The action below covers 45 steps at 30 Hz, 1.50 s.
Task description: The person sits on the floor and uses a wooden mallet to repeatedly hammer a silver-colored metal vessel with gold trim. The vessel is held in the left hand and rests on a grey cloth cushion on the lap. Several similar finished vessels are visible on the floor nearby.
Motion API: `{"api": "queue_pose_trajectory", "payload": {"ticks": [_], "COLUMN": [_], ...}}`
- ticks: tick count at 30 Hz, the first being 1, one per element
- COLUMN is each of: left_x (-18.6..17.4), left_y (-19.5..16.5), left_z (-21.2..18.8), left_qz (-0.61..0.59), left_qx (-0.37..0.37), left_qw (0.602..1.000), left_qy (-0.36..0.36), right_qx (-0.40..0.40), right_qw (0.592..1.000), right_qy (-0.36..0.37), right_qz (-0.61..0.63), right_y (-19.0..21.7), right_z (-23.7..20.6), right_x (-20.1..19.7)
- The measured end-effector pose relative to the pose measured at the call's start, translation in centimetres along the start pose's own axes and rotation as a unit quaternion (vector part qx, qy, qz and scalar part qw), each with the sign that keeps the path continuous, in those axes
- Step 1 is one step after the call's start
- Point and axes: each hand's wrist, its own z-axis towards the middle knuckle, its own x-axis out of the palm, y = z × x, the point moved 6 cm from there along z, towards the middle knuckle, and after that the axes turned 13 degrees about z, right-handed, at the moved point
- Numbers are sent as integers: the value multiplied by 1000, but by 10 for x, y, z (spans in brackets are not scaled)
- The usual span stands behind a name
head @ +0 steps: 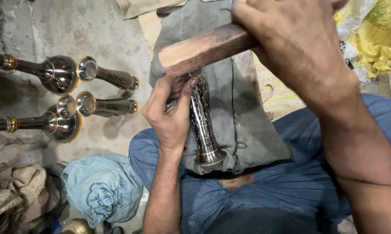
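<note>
- Raised closest to the lens, the right hand point(297, 41) is wrapped tightly round a wooden mallet handle point(204, 47), the fingers closed over it; the wood is streaked with motion blur, and its head is out of view.
- Below it, the left hand point(169, 112) is curled at the narrow far end of a patterned metal stem point(202, 119), with thumb and fingertips pinched there so that the piece is steadied; whether a small tool is also held under those fingers cannot be told.
- That stem is laid lengthwise on a grey padded cloth point(247, 117), its flared near end point(209, 157) turned toward the body, apparently so that the metal is cushioned and kept from rolling.
- This pad is propped over the lap, on blue trousers point(299, 173), which brings the work close under both hands.
- To the left, on the concrete floor point(74, 26), similar polished metal pieces point(69, 99) are laid in a loose group, bell mouths facing one another, well apart from the lap and out of the mallet's way.
- At the near left a crumpled pale blue bag point(102, 188) is lying beside some brownish rags point(13, 190).
- At the far right, yellow plastic sacking point(375, 39) is bunched up.
</note>
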Motion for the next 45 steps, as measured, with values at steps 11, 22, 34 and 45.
{"api": "queue_pose_trajectory", "payload": {"ticks": [11,22,34,45], "left_x": [-1,1,0,2], "left_y": [-4,-1,-3,-4], "left_z": [2,4,4,5], "left_qz": [-4,10,17,-12], "left_qx": [1,-4,-23,-10], "left_qw": [1000,1000,999,999], "left_qy": [4,19,28,33], "right_qx": [19,25,-20,67], "right_qw": [998,999,999,995], "right_qy": [12,20,36,24], "right_qz": [66,30,-25,69], "right_y": [-2,6,-1,0], "right_z": [-3,10,-5,12], "right_x": [8,0,10,9]}}
